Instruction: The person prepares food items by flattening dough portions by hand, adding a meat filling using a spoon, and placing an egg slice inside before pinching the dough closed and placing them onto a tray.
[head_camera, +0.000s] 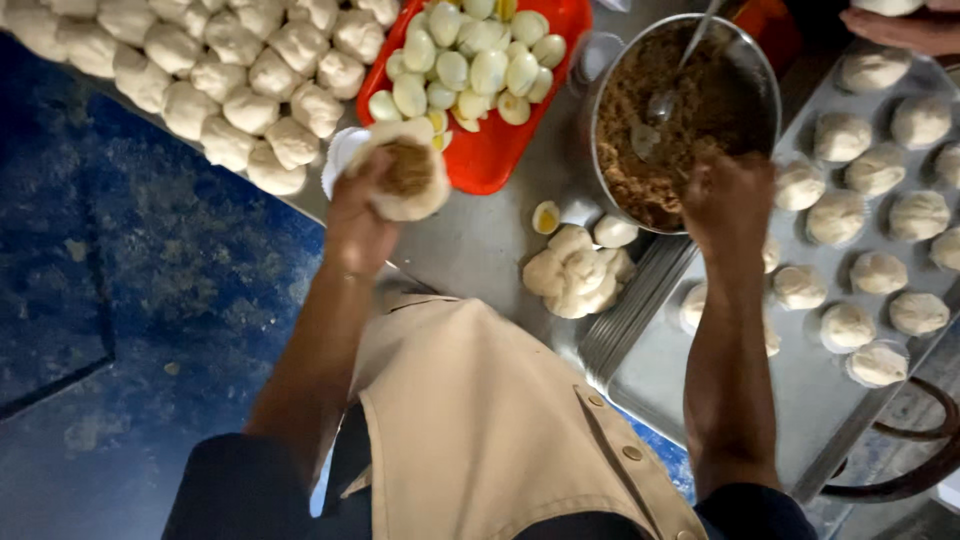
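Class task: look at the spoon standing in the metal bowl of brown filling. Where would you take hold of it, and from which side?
Grip the spoon by its upper handle, coming from above. Its bowl end lies sunk in the brown filling, while the thin handle leans up and out over the metal bowl's far rim, free of the food. The right hand is nearest, at the bowl's near edge.

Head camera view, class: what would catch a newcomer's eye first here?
Probably the left hand, holding an opened round of dough with brown filling in the middle. Behind it, a red tray is heaped with halved boiled eggs. The right hand reaches into a metal bowl of brown filling, beside a tray of filled buns.
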